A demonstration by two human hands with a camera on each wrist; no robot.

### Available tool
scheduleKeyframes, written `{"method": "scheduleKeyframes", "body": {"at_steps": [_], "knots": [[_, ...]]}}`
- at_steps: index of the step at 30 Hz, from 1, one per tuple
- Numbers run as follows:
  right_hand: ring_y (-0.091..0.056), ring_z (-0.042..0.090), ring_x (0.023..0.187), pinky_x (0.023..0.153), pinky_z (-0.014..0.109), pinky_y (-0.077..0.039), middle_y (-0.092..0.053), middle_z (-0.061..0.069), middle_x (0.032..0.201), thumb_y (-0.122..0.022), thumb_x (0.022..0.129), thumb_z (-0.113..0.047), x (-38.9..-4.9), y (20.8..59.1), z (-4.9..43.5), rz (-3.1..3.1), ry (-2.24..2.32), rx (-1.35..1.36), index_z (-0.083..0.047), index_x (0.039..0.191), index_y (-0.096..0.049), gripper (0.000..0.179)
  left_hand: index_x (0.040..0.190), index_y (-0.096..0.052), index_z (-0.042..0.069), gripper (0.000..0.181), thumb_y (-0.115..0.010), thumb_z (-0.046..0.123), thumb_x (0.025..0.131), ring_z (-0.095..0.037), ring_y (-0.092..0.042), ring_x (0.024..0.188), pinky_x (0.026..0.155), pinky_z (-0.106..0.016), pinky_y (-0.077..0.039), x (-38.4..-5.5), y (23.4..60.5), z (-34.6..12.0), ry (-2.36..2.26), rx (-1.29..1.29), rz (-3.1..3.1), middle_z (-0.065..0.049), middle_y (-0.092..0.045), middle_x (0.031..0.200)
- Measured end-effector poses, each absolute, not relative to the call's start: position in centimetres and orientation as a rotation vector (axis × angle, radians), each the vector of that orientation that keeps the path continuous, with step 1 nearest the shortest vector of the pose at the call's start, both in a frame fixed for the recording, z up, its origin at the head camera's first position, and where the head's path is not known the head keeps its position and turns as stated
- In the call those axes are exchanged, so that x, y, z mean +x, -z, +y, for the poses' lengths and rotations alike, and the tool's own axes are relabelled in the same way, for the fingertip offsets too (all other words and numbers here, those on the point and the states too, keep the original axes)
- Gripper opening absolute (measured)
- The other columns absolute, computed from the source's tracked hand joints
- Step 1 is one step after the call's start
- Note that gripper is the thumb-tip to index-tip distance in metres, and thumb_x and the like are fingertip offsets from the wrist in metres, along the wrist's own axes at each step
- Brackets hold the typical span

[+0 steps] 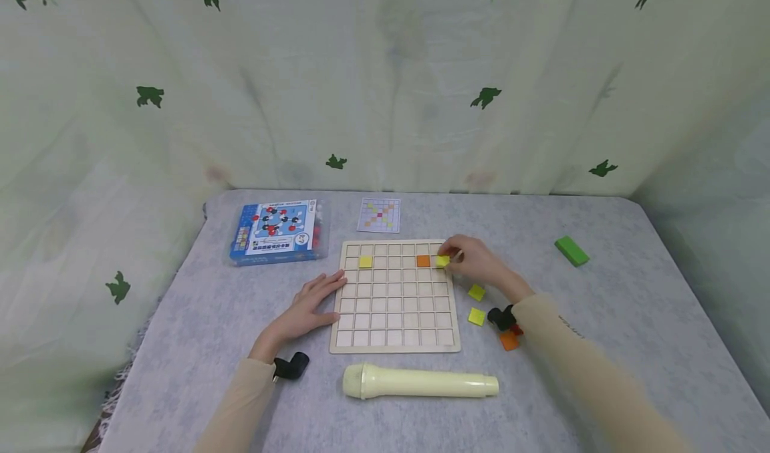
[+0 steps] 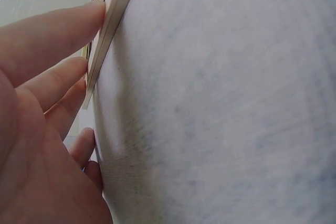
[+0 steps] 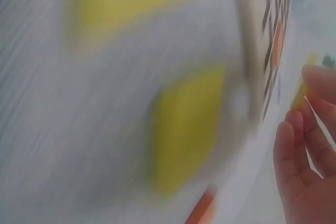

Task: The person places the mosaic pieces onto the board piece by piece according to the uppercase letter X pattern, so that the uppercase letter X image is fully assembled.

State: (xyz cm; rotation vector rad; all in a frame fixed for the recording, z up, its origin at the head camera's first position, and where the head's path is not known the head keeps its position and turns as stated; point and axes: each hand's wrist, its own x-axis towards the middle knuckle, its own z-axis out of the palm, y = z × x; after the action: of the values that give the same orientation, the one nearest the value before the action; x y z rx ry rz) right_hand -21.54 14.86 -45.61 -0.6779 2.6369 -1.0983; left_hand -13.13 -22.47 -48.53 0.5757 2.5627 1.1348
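Yellow tile pinched between its fingers, the right hand is at two o'clock on the wooden grid board; the left hand, fingers apart, touches its nine o'clock edge. A cream microphone lies at six o'clock on the counter.

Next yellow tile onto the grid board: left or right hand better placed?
Right, probably: the right hand pinches a yellow tile at the right of the grid board, and two loose yellow tiles lie nearby. The left hand touches the board's opposite edge, farther from them.
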Motion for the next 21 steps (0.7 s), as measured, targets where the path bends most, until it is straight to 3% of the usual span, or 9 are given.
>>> {"method": "scheduleKeyframes", "body": {"at_steps": [8,21], "knots": [[-0.057,0.019,0.090,0.079,0.029,-0.048,-0.061,0.004,0.099,-0.069,0.083,-0.001,-21.8,45.2,7.4,2.535,1.006,-0.950,-0.004,0.104,-0.066,0.022,0.148,-0.037,0.007,0.066,-0.067,0.014,0.089,-0.036,-0.004,0.143,0.106,-0.063,-0.005,-13.2,48.5,-22.4,-1.144,0.569,2.558,-0.008,-0.021,0.157],[-0.051,0.016,0.084,0.078,0.029,-0.044,-0.056,0.000,0.091,-0.066,0.081,0.004,-21.8,45.7,2.1,2.600,0.683,-0.950,-0.008,0.099,-0.063,0.021,0.147,-0.037,0.007,0.066,-0.067,0.015,0.089,-0.036,-0.004,0.143,0.105,-0.064,-0.005,-13.1,48.5,-22.3,-1.136,0.563,2.567,-0.008,-0.022,0.157]]}}
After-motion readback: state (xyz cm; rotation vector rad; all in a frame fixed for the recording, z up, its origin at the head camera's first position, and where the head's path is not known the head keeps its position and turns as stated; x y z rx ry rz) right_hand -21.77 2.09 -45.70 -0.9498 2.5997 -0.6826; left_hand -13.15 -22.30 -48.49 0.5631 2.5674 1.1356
